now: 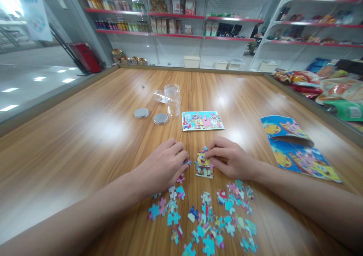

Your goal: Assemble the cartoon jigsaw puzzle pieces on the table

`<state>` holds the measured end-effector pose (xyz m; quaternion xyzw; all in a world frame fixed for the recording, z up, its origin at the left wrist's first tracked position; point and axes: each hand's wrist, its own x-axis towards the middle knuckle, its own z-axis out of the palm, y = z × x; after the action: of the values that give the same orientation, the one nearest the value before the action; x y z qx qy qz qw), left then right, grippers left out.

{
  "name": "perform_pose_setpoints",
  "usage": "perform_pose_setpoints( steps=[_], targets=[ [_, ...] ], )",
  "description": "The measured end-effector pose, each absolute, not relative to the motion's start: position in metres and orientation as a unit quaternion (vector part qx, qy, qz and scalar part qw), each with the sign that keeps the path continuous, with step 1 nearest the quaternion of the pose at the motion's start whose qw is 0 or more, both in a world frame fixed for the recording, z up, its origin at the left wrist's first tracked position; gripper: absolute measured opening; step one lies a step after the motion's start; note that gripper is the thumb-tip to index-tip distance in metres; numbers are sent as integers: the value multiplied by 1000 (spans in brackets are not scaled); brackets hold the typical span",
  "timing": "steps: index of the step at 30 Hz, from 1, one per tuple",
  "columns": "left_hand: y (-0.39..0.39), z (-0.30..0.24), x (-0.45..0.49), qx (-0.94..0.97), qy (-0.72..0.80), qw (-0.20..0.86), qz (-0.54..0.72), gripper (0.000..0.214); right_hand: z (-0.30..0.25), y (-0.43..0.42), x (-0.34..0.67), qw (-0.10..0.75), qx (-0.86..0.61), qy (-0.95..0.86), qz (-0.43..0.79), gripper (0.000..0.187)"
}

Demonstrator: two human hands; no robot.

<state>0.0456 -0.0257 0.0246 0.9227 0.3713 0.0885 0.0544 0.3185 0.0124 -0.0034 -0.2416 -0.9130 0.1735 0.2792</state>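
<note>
1 joined puzzle sect. (203, 170) lay btwn L hand (169, 160) & R hand (231, 158), long axis fore-aft; R nearer, touching. Fingers narrow both sides; couldn't tell grip.

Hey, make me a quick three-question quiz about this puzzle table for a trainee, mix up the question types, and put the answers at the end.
1. Which hand touches the joined puzzle section? A) left; B) right; C) neither.
2. True or false: the upright clear jar stands to the left of the picture card, as the camera sees it.
3. How many silver lids lie on the table?

Key:
1. B: the right hand has its fingertips at the section's yellow part.
2. True.
3. Two.
</note>
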Motion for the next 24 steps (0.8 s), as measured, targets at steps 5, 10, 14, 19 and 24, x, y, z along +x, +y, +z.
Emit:
perform_pose_setpoints(
  steps=[5, 10, 14, 19, 24],
  targets=[
    [-26, 22, 45, 915, 386, 54, 105, 19, 1, 10, 318, 258, -190, -927, 197, 24],
    [-26, 20, 44, 915, 378, 58, 129, 19, 6, 9, 317, 243, -152, -936, 204, 22],
    [-26, 20, 44, 914, 379, 70, 125, 17, 7, 9, 317, 236, -146, -939, 204, 22],
    [-26, 20, 45, 909, 386, 99, 124, 12, 7, 8, 317, 234, -145, -940, 201, 22],
    [-27, 20, 46, 904, 382, 116, 155, 5, 8, 9, 317, 234, -142, -941, 200, 21]
  ],
)
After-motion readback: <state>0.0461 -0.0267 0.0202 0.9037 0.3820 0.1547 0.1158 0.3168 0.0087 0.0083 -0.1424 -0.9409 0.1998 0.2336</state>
